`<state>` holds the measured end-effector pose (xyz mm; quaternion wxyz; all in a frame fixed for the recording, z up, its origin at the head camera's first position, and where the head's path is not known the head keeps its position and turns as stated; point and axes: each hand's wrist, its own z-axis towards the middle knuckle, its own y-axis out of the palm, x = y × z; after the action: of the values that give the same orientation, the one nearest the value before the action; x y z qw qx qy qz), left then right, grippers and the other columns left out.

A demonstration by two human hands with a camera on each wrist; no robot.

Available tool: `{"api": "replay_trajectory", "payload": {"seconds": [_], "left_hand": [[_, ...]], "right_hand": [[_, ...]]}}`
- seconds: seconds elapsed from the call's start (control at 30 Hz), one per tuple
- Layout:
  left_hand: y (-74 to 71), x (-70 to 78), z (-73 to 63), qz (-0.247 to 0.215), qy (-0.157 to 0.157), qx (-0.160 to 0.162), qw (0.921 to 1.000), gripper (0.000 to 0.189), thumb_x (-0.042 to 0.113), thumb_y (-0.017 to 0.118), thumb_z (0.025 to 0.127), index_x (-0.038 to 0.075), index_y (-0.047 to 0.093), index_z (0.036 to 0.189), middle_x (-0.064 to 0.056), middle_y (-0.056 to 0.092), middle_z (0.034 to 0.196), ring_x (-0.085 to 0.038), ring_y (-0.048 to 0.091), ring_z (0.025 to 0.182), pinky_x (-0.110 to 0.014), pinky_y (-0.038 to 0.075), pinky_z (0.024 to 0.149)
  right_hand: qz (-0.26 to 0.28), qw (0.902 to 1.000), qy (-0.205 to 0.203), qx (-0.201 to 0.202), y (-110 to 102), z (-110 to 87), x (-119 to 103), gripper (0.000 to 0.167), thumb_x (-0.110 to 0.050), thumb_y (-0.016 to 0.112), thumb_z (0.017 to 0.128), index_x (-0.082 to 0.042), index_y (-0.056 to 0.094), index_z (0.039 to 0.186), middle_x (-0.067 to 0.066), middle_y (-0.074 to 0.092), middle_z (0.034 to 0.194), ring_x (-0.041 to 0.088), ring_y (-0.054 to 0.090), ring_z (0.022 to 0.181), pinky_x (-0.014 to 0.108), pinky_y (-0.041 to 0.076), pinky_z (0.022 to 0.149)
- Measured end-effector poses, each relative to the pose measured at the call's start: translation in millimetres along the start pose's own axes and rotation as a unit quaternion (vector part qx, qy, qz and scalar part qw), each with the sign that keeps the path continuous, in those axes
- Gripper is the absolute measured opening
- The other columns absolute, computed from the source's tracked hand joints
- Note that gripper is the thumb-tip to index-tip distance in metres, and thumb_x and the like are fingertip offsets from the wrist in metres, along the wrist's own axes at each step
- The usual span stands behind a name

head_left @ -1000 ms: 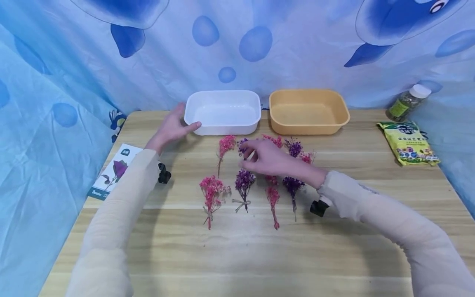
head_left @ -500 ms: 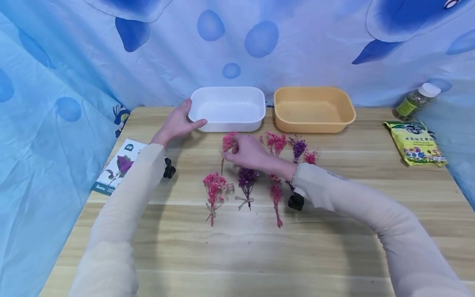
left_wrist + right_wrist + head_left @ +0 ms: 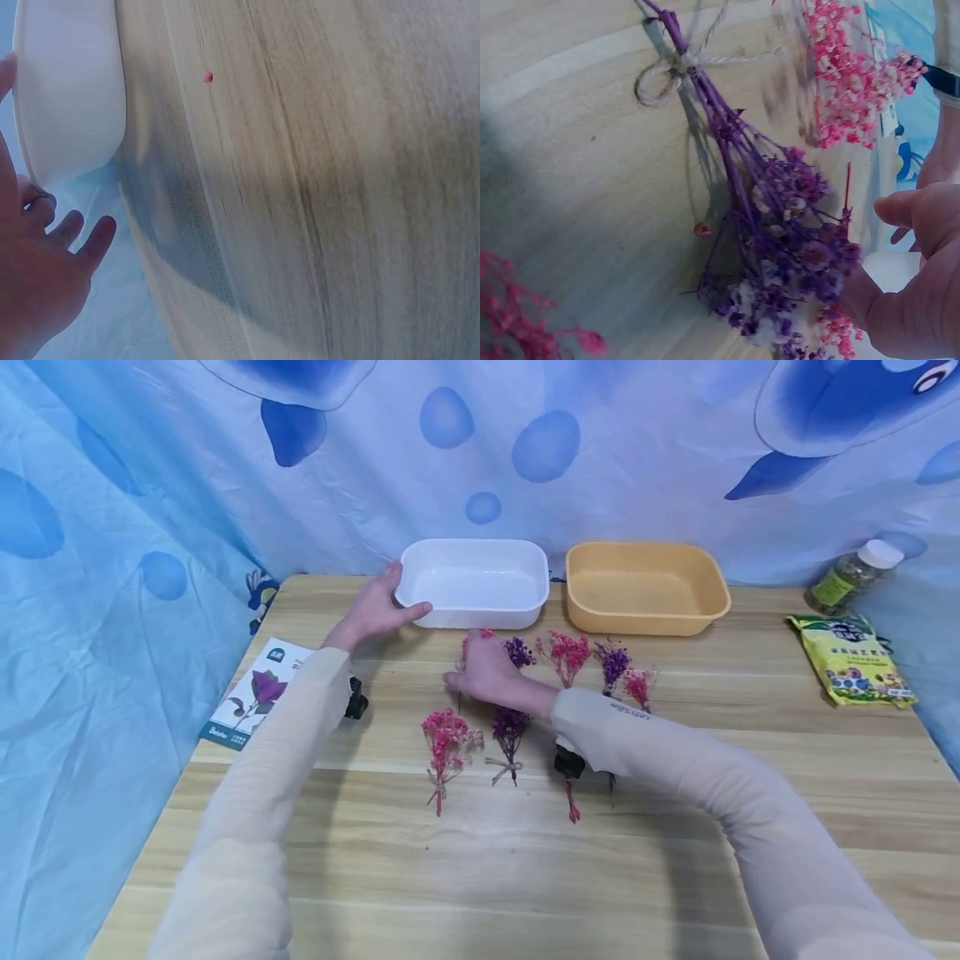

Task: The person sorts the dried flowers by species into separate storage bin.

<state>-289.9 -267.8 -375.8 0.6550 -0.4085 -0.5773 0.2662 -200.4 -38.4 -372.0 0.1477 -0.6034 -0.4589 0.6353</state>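
My left hand (image 3: 375,608) is at the left end of the white plastic basin (image 3: 480,617); its thumb lies against the front wall and its fingers are spread, touching the rim. My right hand (image 3: 491,670) is over a back-row bunch of pink dried flowers (image 3: 487,633), mostly covering it. Its thumb points left, and its other fingertips are hidden, so I cannot tell whether they grip the stems. Under the right wrist lies a purple bunch tied with twine (image 3: 802,240). A fuller pink bunch (image 3: 447,735) lies in front.
An orange basin (image 3: 648,625) stands right of the white one. More dried bunches, such as a pink one (image 3: 567,652) and a purple one (image 3: 613,662), lie to the right. A flower card (image 3: 258,693) is at left; a yellow packet (image 3: 851,660) and a jar (image 3: 855,578) are at right.
My right hand has moved left from over the purple flowers to the back-row pink bunch, turning palm-down. My left hand stays at the white basin. The head view has shifted slightly.
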Motion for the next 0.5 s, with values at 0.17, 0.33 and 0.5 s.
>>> {"api": "replay_trajectory", "payload": {"seconds": [0.17, 0.33, 0.5], "left_hand": [[0.8, 0.6, 1.5, 0.0, 0.002, 0.003, 1.0, 0.106, 0.053, 0.069, 0.089, -0.003, 0.01, 0.158, -0.022, 0.012, 0.163, -0.035, 0.013, 0.149, -0.049, 0.013, 0.12], [-0.1, 1.2, 0.2, -0.005, -0.003, 0.004, 1.0, 0.107, 0.052, 0.07, 0.089, -0.001, 0.009, 0.159, -0.02, 0.012, 0.164, -0.036, 0.014, 0.149, -0.051, 0.014, 0.12], [0.3, 2.2, -1.5, -0.004, -0.011, 0.004, 0.9999, 0.107, 0.053, 0.069, 0.089, 0.0, 0.009, 0.159, -0.019, 0.01, 0.164, -0.035, 0.012, 0.15, -0.051, 0.013, 0.12]], "right_hand": [[-0.001, 0.9999, 0.014, 0.004, 5, 3.2, 2, 0.07, -0.024, 0.081, 0.085, 0.007, 0.039, 0.131, 0.009, 0.061, 0.078, 0.021, 0.061, 0.059, 0.027, 0.052, 0.047], [-0.002, 0.9998, 0.02, 0.009, 9, 5.1, 4, 0.07, -0.02, 0.082, 0.083, 0.008, 0.04, 0.131, 0.01, 0.06, 0.078, 0.022, 0.061, 0.06, 0.026, 0.053, 0.047], [-0.012, 0.9997, 0.012, 0.017, 12, 5.3, 6, 0.065, -0.01, 0.081, 0.08, 0.007, 0.043, 0.13, 0.01, 0.059, 0.082, 0.022, 0.062, 0.066, 0.025, 0.054, 0.05]]}}
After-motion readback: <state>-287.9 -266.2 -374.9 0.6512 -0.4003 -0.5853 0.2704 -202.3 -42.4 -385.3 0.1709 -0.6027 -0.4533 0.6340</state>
